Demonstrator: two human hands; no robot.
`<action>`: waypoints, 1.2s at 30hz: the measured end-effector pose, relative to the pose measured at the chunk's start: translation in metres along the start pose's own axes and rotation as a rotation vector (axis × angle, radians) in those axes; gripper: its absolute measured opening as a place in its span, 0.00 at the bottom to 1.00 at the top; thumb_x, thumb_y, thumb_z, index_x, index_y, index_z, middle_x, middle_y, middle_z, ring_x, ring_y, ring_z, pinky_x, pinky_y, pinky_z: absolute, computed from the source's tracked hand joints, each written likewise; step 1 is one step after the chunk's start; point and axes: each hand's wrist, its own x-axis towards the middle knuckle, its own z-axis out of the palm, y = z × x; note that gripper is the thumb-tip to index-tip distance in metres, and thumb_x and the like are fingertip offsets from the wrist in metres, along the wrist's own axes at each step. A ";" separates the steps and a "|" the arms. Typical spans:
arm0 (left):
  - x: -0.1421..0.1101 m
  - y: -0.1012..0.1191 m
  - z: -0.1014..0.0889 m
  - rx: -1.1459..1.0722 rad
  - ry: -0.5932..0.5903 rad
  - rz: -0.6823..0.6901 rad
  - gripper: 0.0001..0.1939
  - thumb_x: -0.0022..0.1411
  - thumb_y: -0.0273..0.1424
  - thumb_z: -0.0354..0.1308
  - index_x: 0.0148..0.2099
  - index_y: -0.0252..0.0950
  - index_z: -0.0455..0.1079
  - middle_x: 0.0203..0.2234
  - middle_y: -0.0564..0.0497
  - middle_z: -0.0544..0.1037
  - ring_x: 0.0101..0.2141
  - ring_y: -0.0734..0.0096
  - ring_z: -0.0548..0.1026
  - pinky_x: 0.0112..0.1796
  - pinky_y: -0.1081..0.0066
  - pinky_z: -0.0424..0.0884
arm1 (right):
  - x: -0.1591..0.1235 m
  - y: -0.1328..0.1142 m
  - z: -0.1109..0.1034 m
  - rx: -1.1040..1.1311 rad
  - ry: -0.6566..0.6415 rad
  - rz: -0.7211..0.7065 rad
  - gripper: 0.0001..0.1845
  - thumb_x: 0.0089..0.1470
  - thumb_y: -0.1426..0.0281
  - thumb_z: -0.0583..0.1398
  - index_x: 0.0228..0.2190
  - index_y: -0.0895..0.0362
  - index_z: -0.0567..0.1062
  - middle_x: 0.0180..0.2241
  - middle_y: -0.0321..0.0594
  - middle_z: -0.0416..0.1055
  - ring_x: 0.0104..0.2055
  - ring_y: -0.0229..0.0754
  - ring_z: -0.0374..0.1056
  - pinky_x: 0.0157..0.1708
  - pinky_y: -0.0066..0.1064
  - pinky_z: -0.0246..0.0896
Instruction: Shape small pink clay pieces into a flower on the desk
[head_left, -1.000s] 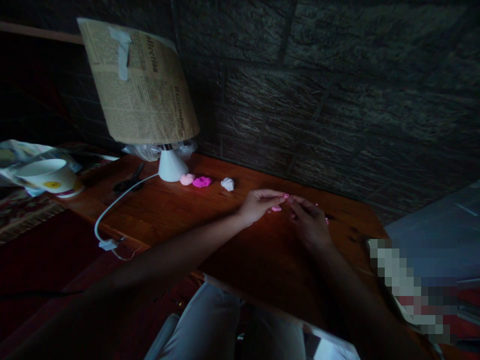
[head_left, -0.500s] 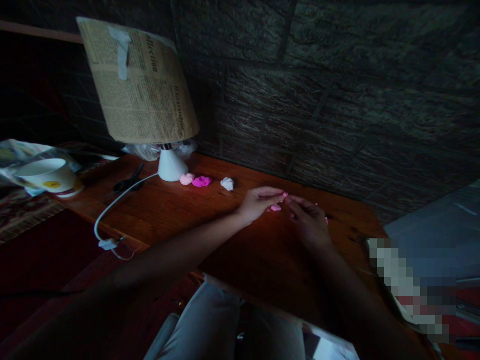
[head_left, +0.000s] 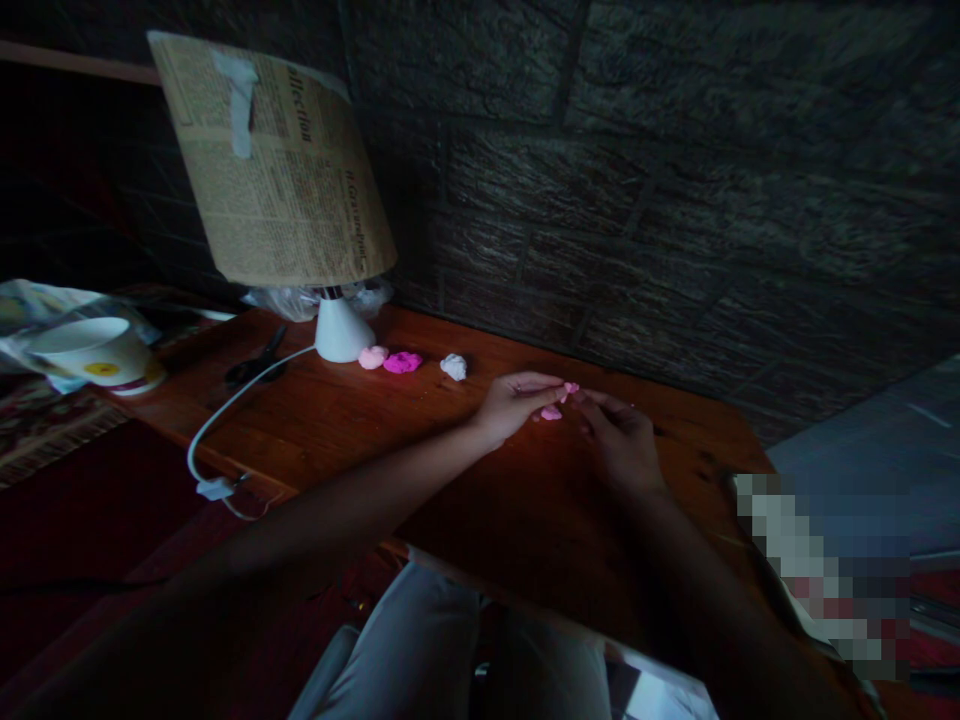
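Observation:
Between the fingertips of both hands is a small piece of pink modelling clay (head_left: 571, 388). My left hand (head_left: 514, 405) pinches it from the left, thumb and forefinger closed on it. From the right, my right hand (head_left: 619, 435) pinches the same piece with bent fingers. Just below the fingertips lies another pink clay lump (head_left: 551, 412) on the wooden table (head_left: 360, 425). Farther left sit a white clay lump (head_left: 454, 367), a bright magenta lump (head_left: 403, 362) and a pale pink lump (head_left: 373, 357), the last two touching each other.
A lamp (head_left: 343, 332) with a newspaper shade stands at the back left, its white cord (head_left: 217, 415) looping over the table's front edge. Black scissors (head_left: 259, 365) and a paper cup (head_left: 101, 355) are left of it. A dark stone wall (head_left: 540, 230) rises behind.
My hands stay nearly in place, working the pink clay; slightly more of it shows above the fingertips. A pink bit seen beside my right hand earlier is no longer visible.

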 end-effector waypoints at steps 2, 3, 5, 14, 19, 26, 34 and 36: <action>0.000 0.000 0.000 0.004 0.003 -0.002 0.20 0.50 0.39 0.72 0.42 0.31 0.79 0.36 0.44 0.83 0.29 0.72 0.79 0.30 0.73 0.69 | 0.000 -0.001 0.000 -0.024 0.010 -0.013 0.22 0.42 0.50 0.70 0.33 0.54 0.84 0.30 0.40 0.79 0.26 0.37 0.65 0.27 0.31 0.61; 0.000 0.000 0.000 0.008 0.004 -0.005 0.20 0.50 0.39 0.72 0.42 0.32 0.79 0.36 0.44 0.83 0.29 0.72 0.79 0.31 0.72 0.69 | 0.000 -0.001 0.000 -0.033 0.010 -0.020 0.22 0.43 0.50 0.69 0.33 0.54 0.84 0.31 0.40 0.79 0.27 0.37 0.66 0.28 0.31 0.62; 0.000 -0.001 0.000 0.011 0.001 -0.010 0.20 0.49 0.39 0.72 0.42 0.32 0.79 0.36 0.44 0.83 0.30 0.71 0.79 0.31 0.72 0.70 | -0.001 -0.002 0.000 -0.045 0.000 -0.031 0.21 0.44 0.51 0.69 0.34 0.53 0.84 0.31 0.40 0.79 0.29 0.39 0.68 0.29 0.31 0.63; 0.000 -0.002 0.001 -0.006 -0.007 0.010 0.19 0.49 0.38 0.73 0.40 0.32 0.79 0.33 0.45 0.83 0.28 0.73 0.78 0.31 0.73 0.69 | -0.002 -0.003 0.000 -0.033 -0.017 -0.056 0.19 0.41 0.54 0.72 0.32 0.52 0.83 0.31 0.40 0.80 0.31 0.42 0.70 0.31 0.34 0.65; 0.001 -0.002 0.001 -0.001 -0.006 0.026 0.19 0.48 0.39 0.73 0.39 0.32 0.79 0.32 0.46 0.83 0.28 0.73 0.78 0.29 0.74 0.67 | -0.003 -0.004 0.000 -0.033 -0.014 -0.057 0.19 0.42 0.54 0.71 0.33 0.52 0.84 0.31 0.39 0.79 0.28 0.39 0.67 0.31 0.33 0.63; 0.002 -0.004 -0.001 0.030 -0.015 0.026 0.17 0.51 0.38 0.71 0.41 0.32 0.79 0.34 0.45 0.83 0.29 0.73 0.78 0.30 0.73 0.68 | -0.002 -0.005 0.001 0.002 -0.021 -0.043 0.20 0.41 0.52 0.71 0.32 0.53 0.84 0.28 0.38 0.78 0.26 0.36 0.63 0.28 0.31 0.60; 0.005 -0.008 -0.003 -0.014 -0.023 0.045 0.20 0.48 0.38 0.73 0.42 0.31 0.78 0.35 0.44 0.83 0.29 0.71 0.79 0.31 0.72 0.70 | -0.001 -0.003 0.001 -0.021 0.000 -0.050 0.22 0.41 0.50 0.70 0.32 0.53 0.84 0.33 0.41 0.80 0.28 0.38 0.67 0.26 0.29 0.61; 0.005 -0.008 -0.003 -0.020 -0.022 0.045 0.21 0.48 0.38 0.73 0.42 0.31 0.78 0.36 0.44 0.83 0.29 0.70 0.79 0.32 0.71 0.71 | -0.001 -0.002 0.001 -0.004 0.000 -0.046 0.21 0.40 0.51 0.71 0.32 0.53 0.84 0.33 0.40 0.80 0.28 0.38 0.67 0.27 0.29 0.62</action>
